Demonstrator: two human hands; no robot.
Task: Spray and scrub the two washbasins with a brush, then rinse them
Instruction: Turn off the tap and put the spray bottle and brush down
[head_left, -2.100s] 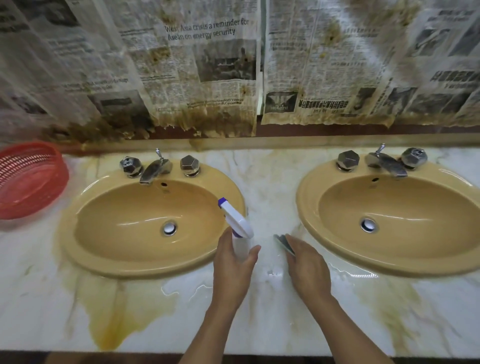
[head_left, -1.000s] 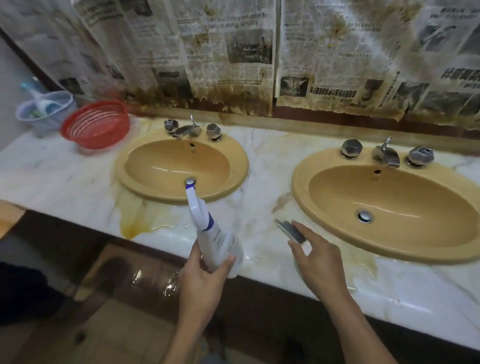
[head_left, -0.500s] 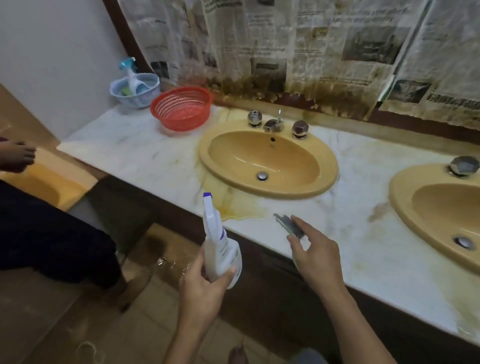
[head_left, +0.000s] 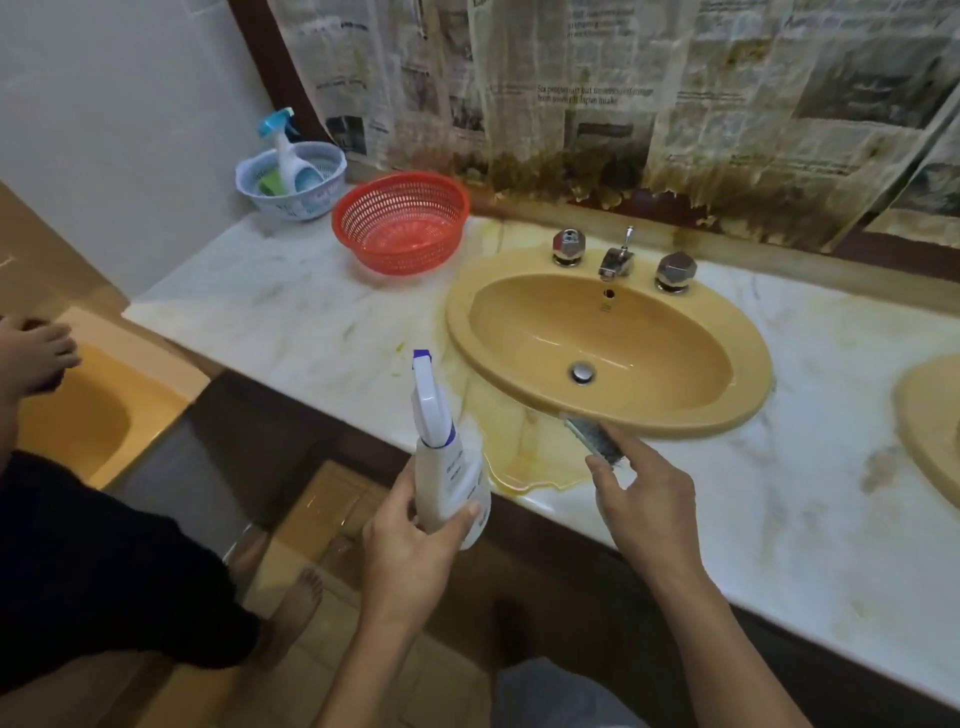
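- The spray bottle (head_left: 452, 478) is white, with a purple-blue band at the neck and a purple-blue nozzle tip.
- The brush (head_left: 592, 439) is dark grey.
- The near washbasin (head_left: 519, 332) is mustard yellow; the second washbasin (head_left: 930, 431) has the same yellow.
- The taps (head_left: 616, 260) are shiny silver.
- The counter (head_left: 291, 312) is white marble with thin grey veins and yellow-brown stains.
- The round basket (head_left: 400, 223) is red, with a fine mesh pattern.
- The smaller basket (head_left: 311, 202) is pale blue-white, also with mesh; the bottle (head_left: 283, 145) inside it is white with a turquoise head.
- The newspaper sheets (head_left: 597, 104) are grey-white with black print, stained brown along the lower edge.
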